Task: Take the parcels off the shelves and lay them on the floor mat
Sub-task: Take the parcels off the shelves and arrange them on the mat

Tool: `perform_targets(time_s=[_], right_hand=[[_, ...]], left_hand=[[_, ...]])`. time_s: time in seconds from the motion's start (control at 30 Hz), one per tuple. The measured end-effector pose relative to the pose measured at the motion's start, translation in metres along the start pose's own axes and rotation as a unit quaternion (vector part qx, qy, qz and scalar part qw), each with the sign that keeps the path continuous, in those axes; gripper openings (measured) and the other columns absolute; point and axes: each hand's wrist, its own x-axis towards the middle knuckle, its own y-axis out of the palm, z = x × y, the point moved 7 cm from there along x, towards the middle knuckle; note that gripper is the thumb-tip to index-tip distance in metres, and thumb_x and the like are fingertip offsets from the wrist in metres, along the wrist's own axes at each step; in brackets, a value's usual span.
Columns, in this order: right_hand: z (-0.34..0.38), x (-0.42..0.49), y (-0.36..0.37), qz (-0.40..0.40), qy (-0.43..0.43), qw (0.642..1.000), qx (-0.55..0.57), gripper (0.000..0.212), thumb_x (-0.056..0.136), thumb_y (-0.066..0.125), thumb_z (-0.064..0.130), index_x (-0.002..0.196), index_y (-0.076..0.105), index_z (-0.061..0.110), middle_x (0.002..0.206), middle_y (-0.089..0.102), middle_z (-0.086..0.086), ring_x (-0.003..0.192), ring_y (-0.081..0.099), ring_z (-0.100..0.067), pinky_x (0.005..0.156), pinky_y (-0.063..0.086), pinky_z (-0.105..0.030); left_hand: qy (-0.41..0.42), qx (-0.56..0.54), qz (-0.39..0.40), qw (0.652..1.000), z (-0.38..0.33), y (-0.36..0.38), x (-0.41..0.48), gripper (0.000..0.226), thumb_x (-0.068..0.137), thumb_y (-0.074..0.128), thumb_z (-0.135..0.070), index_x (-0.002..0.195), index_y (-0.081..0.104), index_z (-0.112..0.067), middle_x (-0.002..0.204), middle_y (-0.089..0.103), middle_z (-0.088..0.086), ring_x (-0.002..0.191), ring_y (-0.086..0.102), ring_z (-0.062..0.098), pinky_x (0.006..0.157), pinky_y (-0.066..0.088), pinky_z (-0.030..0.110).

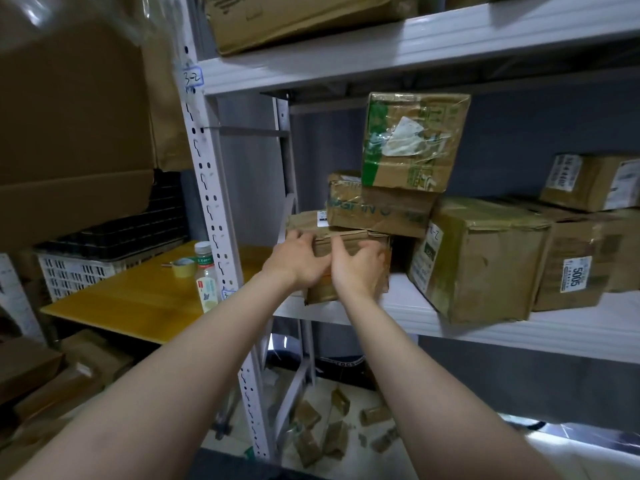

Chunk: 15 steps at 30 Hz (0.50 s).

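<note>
The left grip (298,261) and right grip (358,268) clasp the lowest parcel (360,238) at its top edge, front face toward them, long axis unclear.

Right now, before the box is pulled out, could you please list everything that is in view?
bottom box: one, brown, left end of middle shelf
stacked boxes: two, brown, one green-printed, on the bottom box
other boxes: at least three, brown, right on middle shelf
upper box: one, brown, top shelf
table: one, yellow, left of middle shelf
bottle: one, clear, white cap, on table
tape roll: one, yellowish, on table
crate: one, white, beside table
small parcels: several, brown, floor below
left hand: fingers grip bottom box's left edge
right hand: fingers grip its front
</note>
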Motion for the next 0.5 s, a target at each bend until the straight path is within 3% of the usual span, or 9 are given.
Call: perform_targets(time_s=[0.13,0.23,0.3,0.37,0.5], right_hand=[[0.031,-0.005,-0.040,-0.201,-0.134,0.970,0.020,0.052,0.076,0.074,0.043,0.111,0.050,0.013,0.122,0.050,-0.007,0.114,0.048,-0.027,0.088,0.039,-0.035],[0.070,0.000,-0.070,-0.287,-0.217,0.933,0.006,0.078,0.064,0.076,0.054,0.122,0.048,0.010,0.132,0.047,-0.010,0.119,0.046,-0.029,0.096,0.040,-0.041],[0.096,0.014,-0.079,-0.296,-0.213,0.931,-0.024,0.105,0.057,0.078,0.065,0.140,0.038,0.012,0.148,0.036,-0.015,0.132,0.041,-0.033,0.106,0.036,-0.047],[0.117,0.030,-0.079,-0.268,-0.195,0.941,-0.066,0.131,0.052,0.080,0.071,0.153,0.019,0.016,0.161,0.014,-0.021,0.145,0.027,-0.040,0.115,0.024,-0.056],[0.132,0.055,-0.068,-0.207,-0.171,0.952,-0.148,0.151,0.049,0.083,0.072,0.157,-0.011,0.024,0.162,-0.016,-0.025,0.149,0.003,-0.049,0.114,0.009,-0.068]], left_hand=[[-0.006,0.083,0.019,0.996,0.002,-0.001,0.005,0.073,0.092,0.046,-0.061,0.151,0.033,-0.020,0.155,0.032,0.006,0.134,0.043,0.031,0.106,0.043,0.045],[-0.003,0.097,0.017,0.995,-0.003,-0.004,0.008,0.065,0.092,0.049,-0.060,0.143,0.043,-0.020,0.144,0.044,0.006,0.122,0.051,0.028,0.098,0.049,0.042],[-0.003,0.094,0.024,0.995,-0.005,-0.004,0.008,0.065,0.092,0.051,-0.059,0.142,0.045,-0.019,0.142,0.045,0.006,0.121,0.052,0.028,0.099,0.049,0.042],[0.001,0.089,0.036,0.995,-0.005,-0.005,0.007,0.064,0.092,0.051,-0.058,0.143,0.045,-0.019,0.141,0.046,0.007,0.122,0.052,0.028,0.101,0.048,0.043],[0.005,0.112,0.043,0.993,-0.003,-0.017,0.008,0.059,0.093,0.048,-0.060,0.138,0.049,-0.023,0.133,0.052,0.008,0.119,0.051,0.029,0.101,0.046,0.045]])
